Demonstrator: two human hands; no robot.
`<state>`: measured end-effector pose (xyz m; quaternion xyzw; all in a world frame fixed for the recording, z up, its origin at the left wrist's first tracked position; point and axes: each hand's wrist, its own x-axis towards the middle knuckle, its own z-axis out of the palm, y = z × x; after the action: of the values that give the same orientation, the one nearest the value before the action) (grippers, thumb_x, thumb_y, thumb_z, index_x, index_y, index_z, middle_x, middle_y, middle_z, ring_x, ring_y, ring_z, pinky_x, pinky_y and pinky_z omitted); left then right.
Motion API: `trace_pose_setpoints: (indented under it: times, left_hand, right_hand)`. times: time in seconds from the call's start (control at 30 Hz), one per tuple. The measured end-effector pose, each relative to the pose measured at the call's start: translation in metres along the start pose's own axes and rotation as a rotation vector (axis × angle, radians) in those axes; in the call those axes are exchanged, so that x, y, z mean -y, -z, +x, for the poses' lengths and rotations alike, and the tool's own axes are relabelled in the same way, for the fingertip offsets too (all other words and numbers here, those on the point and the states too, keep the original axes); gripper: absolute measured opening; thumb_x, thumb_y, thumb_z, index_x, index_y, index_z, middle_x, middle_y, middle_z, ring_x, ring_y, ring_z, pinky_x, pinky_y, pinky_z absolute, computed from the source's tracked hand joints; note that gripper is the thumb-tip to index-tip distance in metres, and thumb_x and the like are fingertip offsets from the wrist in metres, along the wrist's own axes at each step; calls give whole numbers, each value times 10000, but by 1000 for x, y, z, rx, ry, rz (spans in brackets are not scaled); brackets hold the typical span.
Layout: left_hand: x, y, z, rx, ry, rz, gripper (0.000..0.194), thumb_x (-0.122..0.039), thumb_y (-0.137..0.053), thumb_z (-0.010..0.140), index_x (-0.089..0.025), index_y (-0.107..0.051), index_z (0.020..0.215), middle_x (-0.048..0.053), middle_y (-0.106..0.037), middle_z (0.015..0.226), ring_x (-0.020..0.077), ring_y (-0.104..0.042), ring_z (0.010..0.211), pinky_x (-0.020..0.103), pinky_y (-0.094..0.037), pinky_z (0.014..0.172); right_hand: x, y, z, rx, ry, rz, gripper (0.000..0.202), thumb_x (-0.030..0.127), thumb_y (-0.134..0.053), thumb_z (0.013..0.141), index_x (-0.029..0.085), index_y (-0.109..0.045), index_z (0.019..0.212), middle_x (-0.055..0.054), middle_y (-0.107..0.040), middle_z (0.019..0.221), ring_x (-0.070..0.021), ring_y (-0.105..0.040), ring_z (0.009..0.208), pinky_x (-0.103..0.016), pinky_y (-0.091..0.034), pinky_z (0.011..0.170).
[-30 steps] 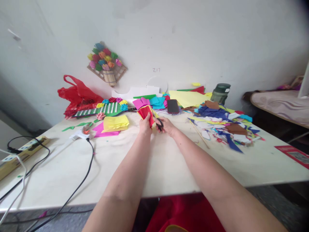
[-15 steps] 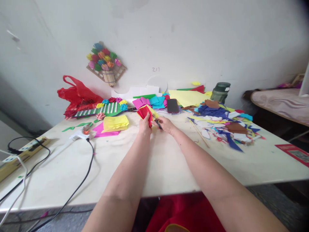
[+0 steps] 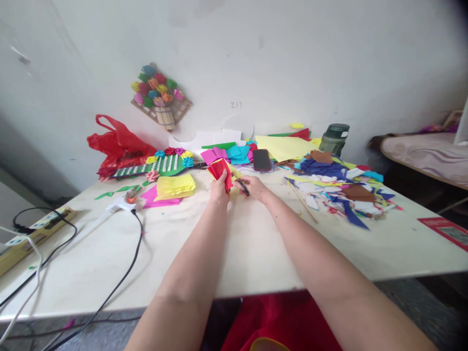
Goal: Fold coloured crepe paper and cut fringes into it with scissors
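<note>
Red paper [image 3: 219, 168] is pinched in the left hand [image 3: 219, 188]; the right hand [image 3: 255, 187] curls its fingers round scissors [image 3: 243, 187]; beyond the table's [image 3: 258, 258] far edge, writing [image 3: 236, 105] reads "217" or "Z17".

Over the counter [image 3: 263, 253], the left hand [image 3: 219, 190] grips red paper [image 3: 220, 171] with yellow edges while the right hand [image 3: 254, 188] holds scissors [image 3: 244, 187] just beside it. To the left lie a yellow paper stack [image 3: 175, 186] on pink sheets [image 3: 166, 202], a glue gun [image 3: 122, 204] and a red bag [image 3: 117, 146]. Behind the hands lies a phone [image 3: 262, 161], with colourful scraps [image 3: 356, 194] and a green bottle [image 3: 333, 141] to the right.
</note>
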<state>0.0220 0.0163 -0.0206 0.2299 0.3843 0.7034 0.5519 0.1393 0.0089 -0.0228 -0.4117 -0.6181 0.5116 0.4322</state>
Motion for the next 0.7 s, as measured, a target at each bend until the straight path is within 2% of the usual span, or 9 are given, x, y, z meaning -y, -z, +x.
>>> trace_pose_setpoints:
  times: [0.2, 0.43, 0.7]
  left_hand:
    - [1, -1, -1, -32, -25, -4, 234, -290, -696, 641, -101, -573, 706, 22, -595, 579, 37, -429, 348, 173, -255, 330]
    - [0, -3, -2, -70, -16, -44, 224, -257, -711, 622, -108, -565, 702, -9, -552, 531, 58, -479, 381, 174, -319, 365]
    - [2, -3, -2, -49, -10, -28, 233, -279, -694, 635, -120, -532, 683, -44, -498, 485, 31, -413, 336, 166, -241, 333]
  right_hand:
    - [1, 4, -4, 52, 11, -37, 340, 491, -619, 679, 156, -566, 700, 7, -562, 494, -80, -481, 334, -161, -223, 258]
    - [-3, 2, -3, 77, 21, -1, 353, 503, -602, 687, 155, -543, 674, 15, -555, 500, -72, -493, 354, -151, -240, 263]
    - [-4, -4, -4, 52, 30, -49, 302, 471, -620, 671, 175, -561, 682, 29, -540, 522, -77, -508, 382, -156, -250, 280]
